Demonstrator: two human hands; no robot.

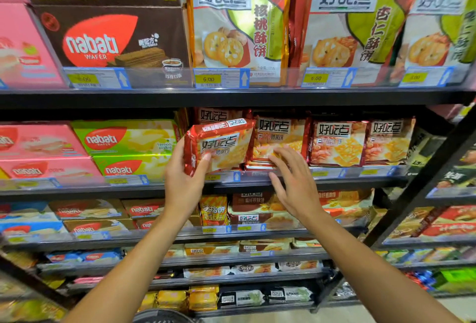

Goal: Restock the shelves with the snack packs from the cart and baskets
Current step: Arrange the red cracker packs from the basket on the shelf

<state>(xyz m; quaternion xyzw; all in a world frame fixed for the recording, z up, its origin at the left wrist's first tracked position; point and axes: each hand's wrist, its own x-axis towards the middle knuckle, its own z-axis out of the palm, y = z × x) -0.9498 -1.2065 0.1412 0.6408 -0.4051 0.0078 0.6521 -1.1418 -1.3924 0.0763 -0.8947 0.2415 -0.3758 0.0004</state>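
At the biscuit shelf, I hold a red snack pack (219,146) up to the second shelf (231,183), tilted, its lower corner just over the shelf's front lip.

From left: pink wafer boxes (38,152) and green lemon wafer boxes (126,150) fill the shelf to its front rail, edge to edge. My left hand (184,175) grips the pack from below, thumb across its face and fingers curled behind its left edge. The pack sits in front of a slot where another pack shows behind, under the dark underside of the shelf above. My right hand (291,181) is spread, fingers straight, fingertips touching the lower edge of the neighbouring pack (279,139). Further right, two more packs (360,142) stand upright, touching side by side, up to the black upright post (425,188).
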